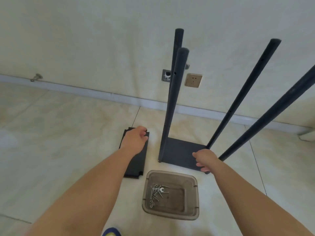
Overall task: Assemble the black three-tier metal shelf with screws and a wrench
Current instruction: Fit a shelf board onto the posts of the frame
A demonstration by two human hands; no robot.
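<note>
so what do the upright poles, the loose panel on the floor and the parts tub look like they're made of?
Upright poles: likely metal tube, matte black coating; thin, straight, with small drilled holes.
Loose panel: probably sheet metal in the same matte black; flat, thin, with notched corners. Left hand rests on it.
Parts tub: translucent grey-brown plastic; the floor shows through its walls.

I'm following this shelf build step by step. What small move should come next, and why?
Probably close the left hand on the loose panel and lift it. That hand already rests on its far end, the panel lies flat beside the frame, and four poles stand on the bottom tier, which the right hand steadies.
</note>
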